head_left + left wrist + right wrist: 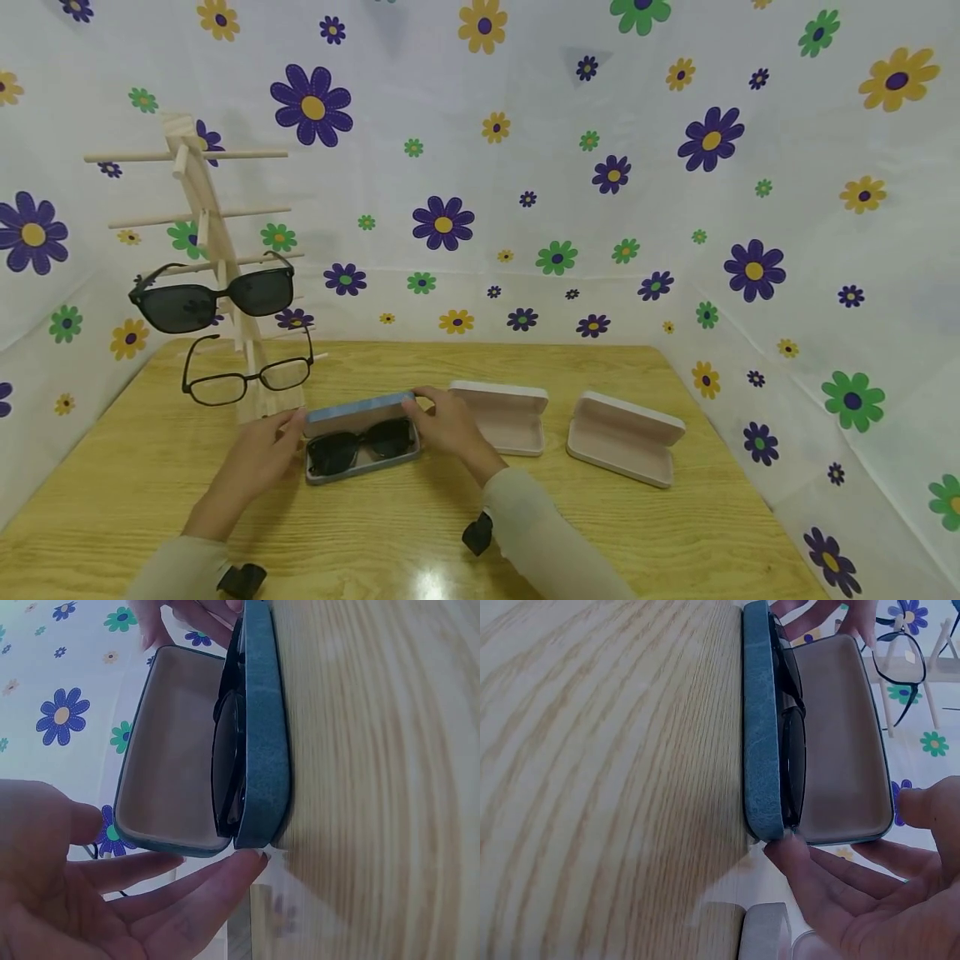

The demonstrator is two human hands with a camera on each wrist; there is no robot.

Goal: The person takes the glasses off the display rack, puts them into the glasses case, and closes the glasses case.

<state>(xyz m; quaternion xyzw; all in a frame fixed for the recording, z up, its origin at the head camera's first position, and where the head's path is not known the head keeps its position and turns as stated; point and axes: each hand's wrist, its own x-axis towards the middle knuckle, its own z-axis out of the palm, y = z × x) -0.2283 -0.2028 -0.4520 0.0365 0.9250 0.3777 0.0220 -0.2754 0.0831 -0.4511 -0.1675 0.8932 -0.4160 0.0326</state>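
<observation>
A blue glasses case (361,408) lies open on the table, its lid raised at the back. Dark sunglasses (362,444) rest folded inside, lenses toward me. At the case's left end, my left hand (258,457) touches it with extended fingers (202,896), the thumb apart from the lid. On the opposite end my right hand (450,423) touches the case the same way, with its thumb (928,806) clear of the lid in the right wrist view. The case's pale lining (844,742) shows in both wrist views.
Right of the blue case stand two open pale cases, a nearer-middle one (506,417) and a far-right one (624,439). A wooden display rack (213,229) at the left bears black sunglasses (183,307) and clear glasses (217,389). Flowered cloth (525,125) encloses the wooden table (375,542).
</observation>
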